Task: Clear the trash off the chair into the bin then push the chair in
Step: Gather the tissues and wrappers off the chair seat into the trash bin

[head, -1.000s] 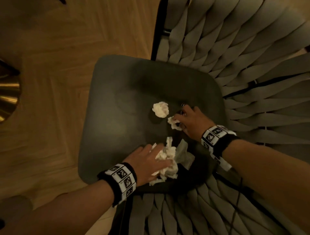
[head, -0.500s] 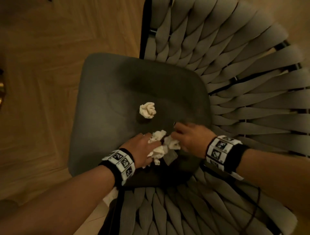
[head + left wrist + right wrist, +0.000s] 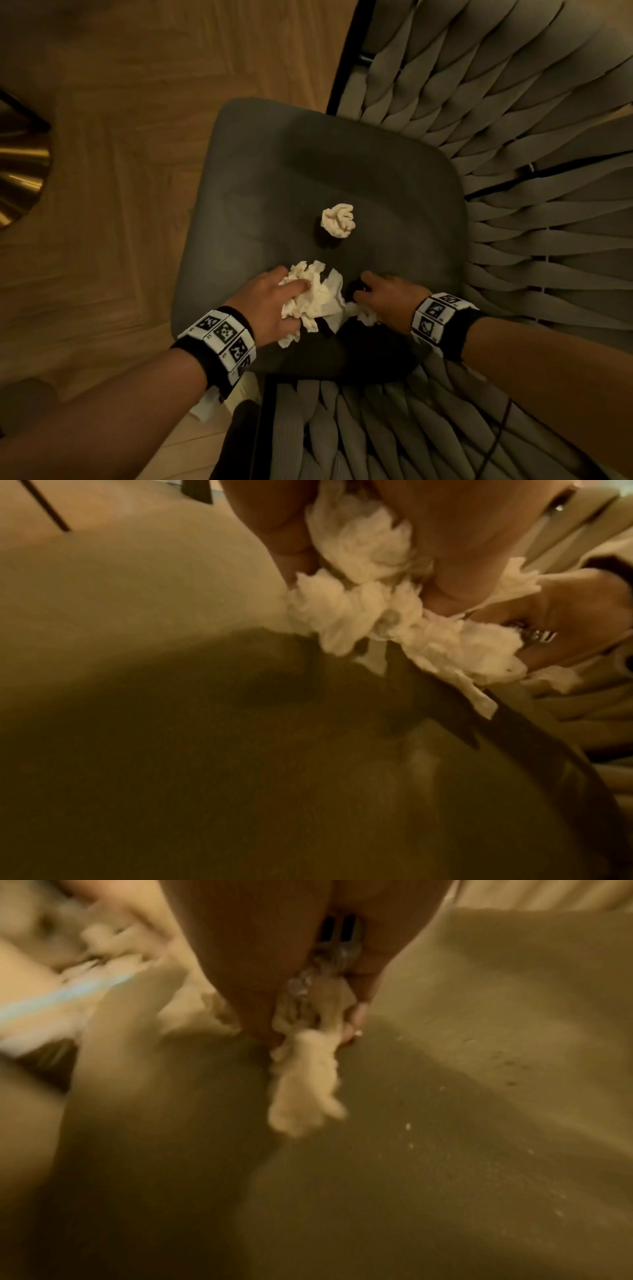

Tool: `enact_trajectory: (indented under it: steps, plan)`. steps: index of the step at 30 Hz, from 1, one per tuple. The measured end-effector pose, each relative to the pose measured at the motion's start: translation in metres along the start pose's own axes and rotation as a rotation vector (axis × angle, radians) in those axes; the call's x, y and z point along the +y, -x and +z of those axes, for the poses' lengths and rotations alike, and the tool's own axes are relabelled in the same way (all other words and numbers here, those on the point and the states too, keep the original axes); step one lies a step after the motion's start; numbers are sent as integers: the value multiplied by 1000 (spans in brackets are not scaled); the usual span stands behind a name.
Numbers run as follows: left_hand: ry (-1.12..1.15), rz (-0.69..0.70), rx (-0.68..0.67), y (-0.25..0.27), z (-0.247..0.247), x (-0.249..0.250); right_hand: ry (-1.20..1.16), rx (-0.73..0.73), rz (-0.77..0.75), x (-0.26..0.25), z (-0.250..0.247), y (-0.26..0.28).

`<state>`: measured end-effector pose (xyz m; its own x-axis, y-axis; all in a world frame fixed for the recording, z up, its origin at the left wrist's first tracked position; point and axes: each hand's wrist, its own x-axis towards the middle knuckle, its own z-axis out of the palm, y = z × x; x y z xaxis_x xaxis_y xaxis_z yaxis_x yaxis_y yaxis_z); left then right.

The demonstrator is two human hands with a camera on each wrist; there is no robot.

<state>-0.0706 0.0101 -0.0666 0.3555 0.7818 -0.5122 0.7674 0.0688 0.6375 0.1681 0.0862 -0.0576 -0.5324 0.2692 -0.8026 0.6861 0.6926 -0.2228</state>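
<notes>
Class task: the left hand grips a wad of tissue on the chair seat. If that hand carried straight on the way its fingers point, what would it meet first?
Probably the right hand: the left hand, gripping the tissue wad, points across the seat cushion toward it. The crumpled tissue ball lies off that line, though depth is unclear.

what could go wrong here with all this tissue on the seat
The left hand grips a loose tissue bundle with ends hanging out, so bits may drop on the way to the bin. The right hand pinches only a small scrap, which could slip. The tissue ball lies apart mid-seat, easy to miss.
</notes>
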Motion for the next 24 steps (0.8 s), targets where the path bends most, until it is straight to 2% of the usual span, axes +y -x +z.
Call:
enact_trajectory:
  steps: [2, 4, 6, 9, 11, 15, 18, 20, 24]
  plan:
    - [74, -54, 55, 8, -6, -4, -200, 116, 46, 10, -9, 7]
    - [107, -77, 96, 17, -13, -9, -355, 318, 59, 22, -22, 9]
    - [106, -100, 115, 26, -17, -16, -386, 505, 58, 33, -42, 6]
    - [103, -134, 138, 39, -22, -24, -307, 653, 24, 30, -74, -14]
    - [95, -158, 147, 47, -24, -28, -203, 612, 0, 18, -84, -38]
    - [104, -219, 170, 60, -29, -37, 73, 342, 56, -9, -77, -82]
    - [123, -263, 218, 73, -35, -39, 141, 292, 23, -17, -74, -86]
    - [133, -301, 266, 83, -41, -38, 48, 280, -25, -15, -76, -78]
    - [200, -402, 356, 125, -61, -26, -384, 366, -16, -26, -100, -32]
